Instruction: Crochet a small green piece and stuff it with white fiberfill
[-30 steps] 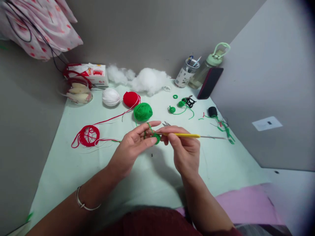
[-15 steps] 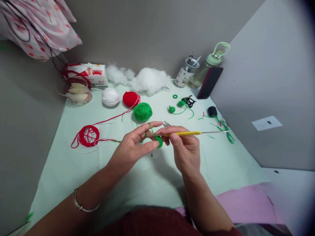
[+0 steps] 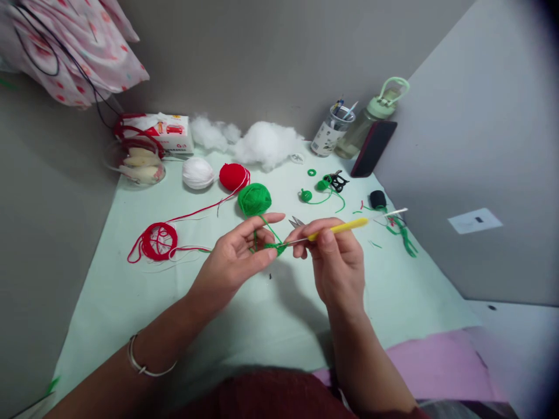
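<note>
Surface: pale green cloth covers the table, and grey walls close in on both sides.
Red tangle: loose red yarn lies left of the hands, well apart from them.
Left hand: left hand is half open, with the forefinger stretched out and the thumb and middle finger pinching the small green crochet piece.
Green strand: green strand runs from the green ball over that forefinger and down to the piece.
Crochet piece: held above the cloth between the two hands, near the green ball.
Hook: yellow-handled hook points its metal tip at the piece. Whether it sits inside a stitch is too small to tell.
Right hand: right hand is closed around the handle like a pencil, with the handle tilted up to the right.
Doing it well: likely best to keep the forefinger raised so the strand stays taut, pinch close to the working stitch, and turn the hook from the wrist.
</note>
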`<action>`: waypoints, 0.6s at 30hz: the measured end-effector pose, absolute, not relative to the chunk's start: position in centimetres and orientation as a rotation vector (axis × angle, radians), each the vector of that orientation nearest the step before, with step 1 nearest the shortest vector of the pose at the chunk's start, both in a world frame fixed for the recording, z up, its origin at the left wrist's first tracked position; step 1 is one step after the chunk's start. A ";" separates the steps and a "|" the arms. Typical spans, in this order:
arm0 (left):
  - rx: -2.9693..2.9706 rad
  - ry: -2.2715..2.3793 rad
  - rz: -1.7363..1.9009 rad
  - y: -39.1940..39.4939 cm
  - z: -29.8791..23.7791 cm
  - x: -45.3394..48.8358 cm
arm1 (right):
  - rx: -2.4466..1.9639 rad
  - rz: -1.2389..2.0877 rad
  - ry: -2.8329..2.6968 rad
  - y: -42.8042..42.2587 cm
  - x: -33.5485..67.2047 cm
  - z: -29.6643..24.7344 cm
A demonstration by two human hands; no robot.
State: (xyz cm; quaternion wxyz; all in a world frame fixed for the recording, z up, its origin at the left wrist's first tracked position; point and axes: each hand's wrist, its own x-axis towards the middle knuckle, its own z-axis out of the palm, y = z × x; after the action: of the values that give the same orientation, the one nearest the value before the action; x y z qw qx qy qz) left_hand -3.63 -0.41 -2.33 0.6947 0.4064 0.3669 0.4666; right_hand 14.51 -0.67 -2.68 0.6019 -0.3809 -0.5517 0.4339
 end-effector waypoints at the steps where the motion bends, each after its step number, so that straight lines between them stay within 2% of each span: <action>1: 0.925 0.841 1.051 -0.4 -2.3 -3.6 | -0.898 0.929 -1.320 -0.9 14.5 -2.7; 7: 0.893 0.938 1.154 -0.8 -2.1 -2.9 | -0.923 0.173 -1.830 -1.9 14.0 -3.5; 10: 0.676 0.824 1.063 -0.7 -2.0 -2.8 | -0.927 -0.106 -1.908 -2.1 13.8 -3.9; 12: 0.546 0.743 0.981 -0.4 -2.0 -2.9 | -0.910 -0.006 -1.823 -2.0 13.8 -3.9; 18: 0.581 0.722 1.024 -0.2 -1.8 -3.2 | -0.902 0.777 -1.268 -0.9 14.0 -3.0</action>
State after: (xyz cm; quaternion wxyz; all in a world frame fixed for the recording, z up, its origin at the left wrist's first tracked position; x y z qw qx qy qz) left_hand -3.23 -0.20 -1.79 0.7708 0.2681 0.3330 0.4723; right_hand 13.98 -0.93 -3.04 0.6451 -0.3962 -0.5570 0.3416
